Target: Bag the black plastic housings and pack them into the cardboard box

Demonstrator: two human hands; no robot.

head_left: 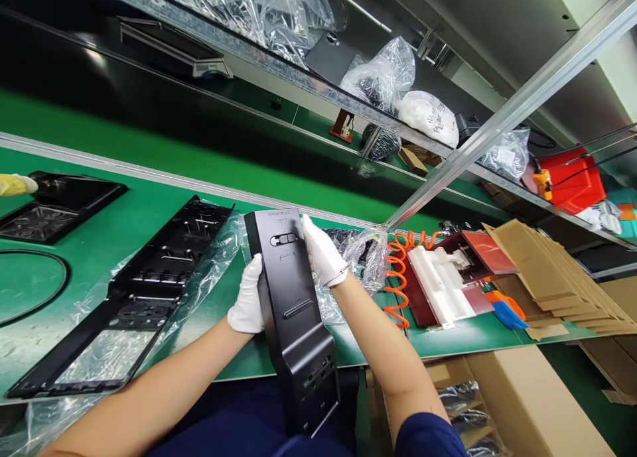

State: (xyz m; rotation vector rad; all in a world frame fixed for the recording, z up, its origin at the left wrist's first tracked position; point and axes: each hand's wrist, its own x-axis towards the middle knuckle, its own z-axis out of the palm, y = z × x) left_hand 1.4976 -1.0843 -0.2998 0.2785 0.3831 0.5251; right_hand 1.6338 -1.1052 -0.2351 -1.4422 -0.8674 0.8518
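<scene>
Both my hands wear white gloves and hold a long black plastic housing (pixel 293 291) over the bench edge, tilted with its far end up. My left hand (pixel 247 298) grips its left side. On the opposite edge, near the top, my right hand (pixel 323 250) is closed on it. The housing's outer face is towards me, with an oval cut-out, small raised markings and a stepped lower part with slots. To the left a similar black housing (pixel 154 264) lies inner side up on clear plastic film (pixel 209 258).
A dark red fixture (pixel 423 298) with a white block (pixel 440 284) stands right, beside a coiled orange hose (pixel 397 278). Cardboard sheets (pixel 552 271) lie further right. A yellow-gloved hand (pixel 17 185) of another person touches a black part (pixel 60 208). A metal shelf post (pixel 497 119) slants across.
</scene>
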